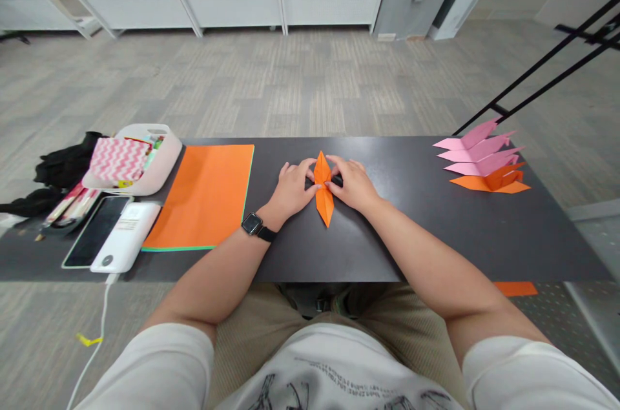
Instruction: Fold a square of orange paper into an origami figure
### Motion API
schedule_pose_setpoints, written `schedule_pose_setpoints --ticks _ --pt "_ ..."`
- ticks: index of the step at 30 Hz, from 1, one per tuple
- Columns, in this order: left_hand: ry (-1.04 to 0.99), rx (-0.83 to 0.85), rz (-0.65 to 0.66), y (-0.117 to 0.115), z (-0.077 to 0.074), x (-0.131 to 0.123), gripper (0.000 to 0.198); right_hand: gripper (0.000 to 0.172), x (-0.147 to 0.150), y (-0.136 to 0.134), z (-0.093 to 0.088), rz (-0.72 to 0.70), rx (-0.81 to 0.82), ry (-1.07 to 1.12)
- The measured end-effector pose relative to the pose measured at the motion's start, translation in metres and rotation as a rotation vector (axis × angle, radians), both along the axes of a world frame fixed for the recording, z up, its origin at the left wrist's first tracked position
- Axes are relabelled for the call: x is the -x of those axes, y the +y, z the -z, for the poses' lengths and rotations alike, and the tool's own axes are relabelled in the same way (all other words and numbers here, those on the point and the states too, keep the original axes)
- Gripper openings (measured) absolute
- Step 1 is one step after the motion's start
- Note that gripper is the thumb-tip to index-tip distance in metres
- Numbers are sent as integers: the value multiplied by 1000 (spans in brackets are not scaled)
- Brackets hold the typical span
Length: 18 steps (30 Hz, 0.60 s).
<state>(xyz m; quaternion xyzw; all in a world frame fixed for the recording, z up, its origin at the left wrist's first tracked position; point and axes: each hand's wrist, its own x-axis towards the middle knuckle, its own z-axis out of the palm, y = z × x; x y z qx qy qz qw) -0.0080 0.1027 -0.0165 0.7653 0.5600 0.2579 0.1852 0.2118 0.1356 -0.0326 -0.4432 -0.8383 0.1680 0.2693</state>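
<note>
A folded piece of orange origami paper [324,194], long and narrow with pointed ends, lies over the dark table in front of me. My left hand [294,187] has its thumb and fingers closed on the paper's left edge; a black watch [252,224] is on that wrist. From the opposite side, my right hand [352,183] pinches the right edge with thumb and forefinger. At the table's right end stand several pink folded paper cranes [477,150] in a row, with an orange paper crane [491,179] nearest to me.
Left of my hands lies a stack of orange paper [206,194] with a green edge. Beyond it are a white basket [167,168] of small items, a phone [99,232], a cabled white power bank [126,237] and a black cloth-like item [68,164]. An orange piece [516,288] shows below the front edge.
</note>
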Motion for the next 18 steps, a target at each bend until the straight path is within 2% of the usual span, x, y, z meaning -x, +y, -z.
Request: schedule_pose_setpoints --ticks 4,9,15,18 --pt "7 -19 -23 0 1 0 51 68 1 -3 1 16 -31 -23" --pt "123 -62 12 -2 -1 1 30 65 0 -5 0 59 -109 -57" --pt "220 -144 55 -1 3 7 27 37 -3 -5 2 29 -157 -122" --pt "252 -158 96 0 4 7 29 30 -3 -5 3 17 -142 -164"
